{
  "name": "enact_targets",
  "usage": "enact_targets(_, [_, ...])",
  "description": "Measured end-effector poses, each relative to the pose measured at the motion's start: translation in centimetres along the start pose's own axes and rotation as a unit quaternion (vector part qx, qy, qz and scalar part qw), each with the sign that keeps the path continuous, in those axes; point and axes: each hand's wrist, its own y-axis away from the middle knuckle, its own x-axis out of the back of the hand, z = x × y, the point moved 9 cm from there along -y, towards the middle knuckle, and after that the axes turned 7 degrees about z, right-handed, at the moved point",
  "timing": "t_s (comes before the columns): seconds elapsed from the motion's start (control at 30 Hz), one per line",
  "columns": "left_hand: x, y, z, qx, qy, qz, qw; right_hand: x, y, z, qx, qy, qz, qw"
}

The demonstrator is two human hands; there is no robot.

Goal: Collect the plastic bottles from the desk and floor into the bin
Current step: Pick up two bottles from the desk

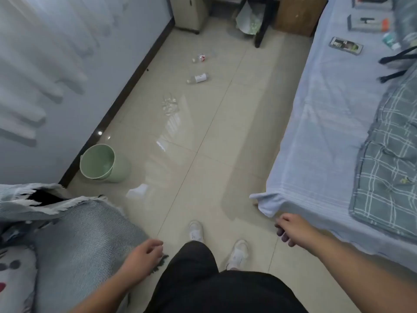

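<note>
Tiled floor [203, 177]: three plastic bottles [198, 78] lay far left, likely light, crushable; grasp mid-body. Green bin [101, 162] near left. Left hand [144, 256], right hand [291, 229] apart, empty.

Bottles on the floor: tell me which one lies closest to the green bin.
The crushed clear bottle, with no label showing. It lies nearest the green bin; the white-labelled bottle and the red-labelled one lie farther off, toward the desk.
</note>
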Motion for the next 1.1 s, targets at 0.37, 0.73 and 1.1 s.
enact_targets(0.37, [5.3,-9.1,2.1,0.039,0.02,0.006,0.999,1.5,-5.9,-21.1,0.093,0.054,0.058,0.993])
enact_targets(0.73, [12.7,-23.4,24.9,-0.074,-0.02,-0.047,0.996,5.1,-6.8,-18.0,-0.061,0.003,0.106,0.992])
enact_targets(1.1, [16.1,-32.2,43.5,-0.075,0.037,0.016,0.996,11.2,-16.1,-21.1,-0.151,-0.032,0.077,0.985])
